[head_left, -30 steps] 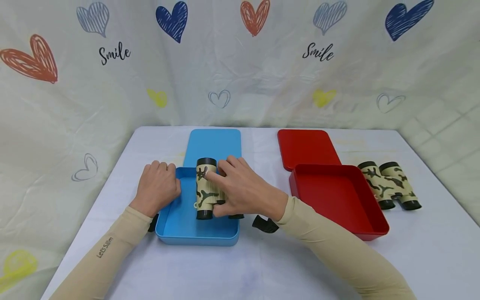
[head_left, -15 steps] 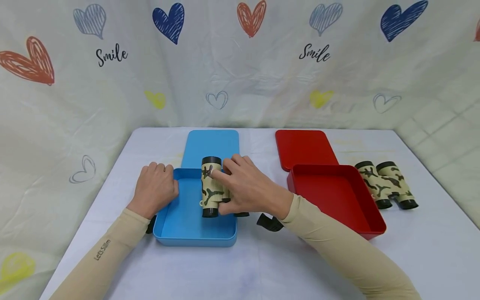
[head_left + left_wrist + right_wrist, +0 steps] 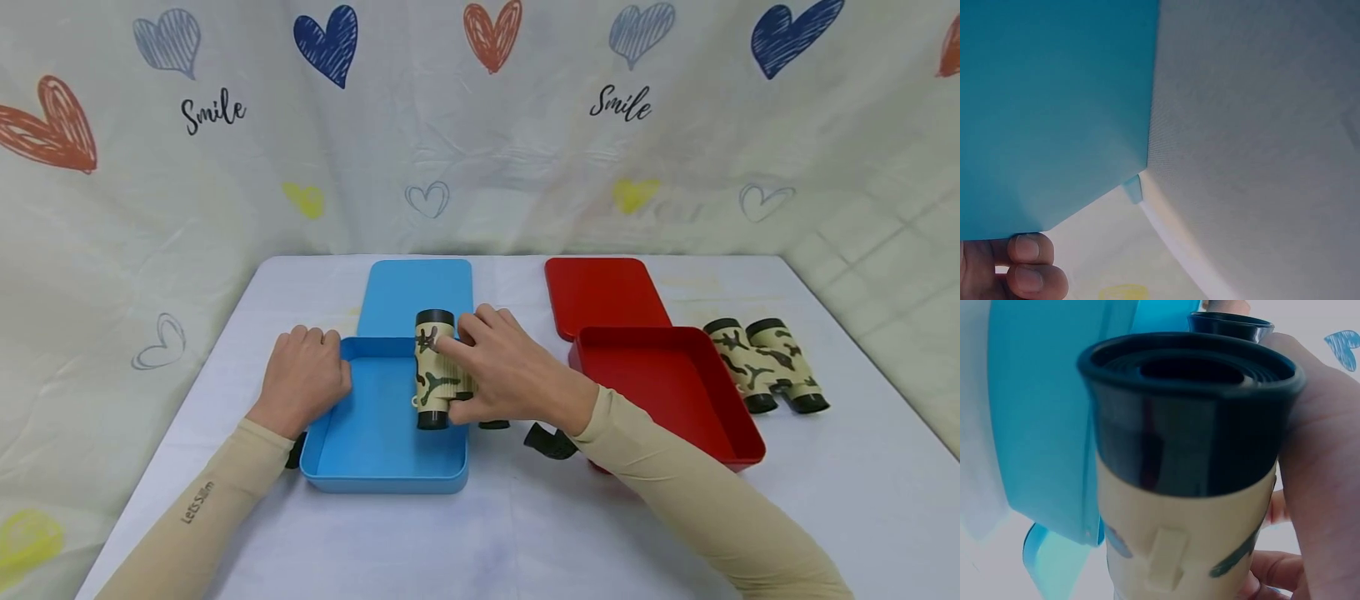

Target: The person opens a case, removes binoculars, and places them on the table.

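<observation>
My right hand [image 3: 517, 375] grips camouflage-patterned binoculars [image 3: 432, 375] by the barrels, over the right side of a blue box [image 3: 384, 485]. One barrel shows whole in the head view; the other is mostly hidden under the hand, its black end showing past the box's right wall. In the right wrist view, the binoculars' black-rimmed eyepiece end [image 3: 1191, 437] fills the middle, beside the blue box wall [image 3: 1041, 425]. My left hand [image 3: 303, 379] holds the box's left rim. Its fingertips [image 3: 1027, 249] curl at the edge of the blue wall in the left wrist view.
A blue lid [image 3: 416, 296] lies behind the blue box. Right of my right hand stands an open red box [image 3: 667, 392], with a red lid [image 3: 606, 296] behind it. Similar camouflage binoculars [image 3: 776, 367] lie at the red box's right side. Black strap material [image 3: 551, 442] shows beneath my right wrist.
My right hand has carried the binoculars rightward, from over the middle of the blue box to its right side. The left hand has stayed on the box rim; the view has shifted slightly.
</observation>
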